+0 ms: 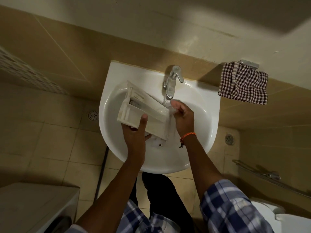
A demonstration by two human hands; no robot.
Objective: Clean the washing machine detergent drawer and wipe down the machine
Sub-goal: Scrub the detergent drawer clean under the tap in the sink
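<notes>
A: Where does the view sit?
B: There is one view only, worn on the person's head, looking steeply down over a white sink fixed to the wall.
A: Which way does it face?
B: Forward and down toward the wall; the tap stands near the middle, the floor tiles spread below.
A: How close?
B: Near enough that both forearms reach up from the bottom edge and fill the lower middle. The lens is wide, so straight lines bend at the borders.
A: What lies at the edges?
B: A checked cloth hangs at the right, a white appliance corner sits lower left
</notes>
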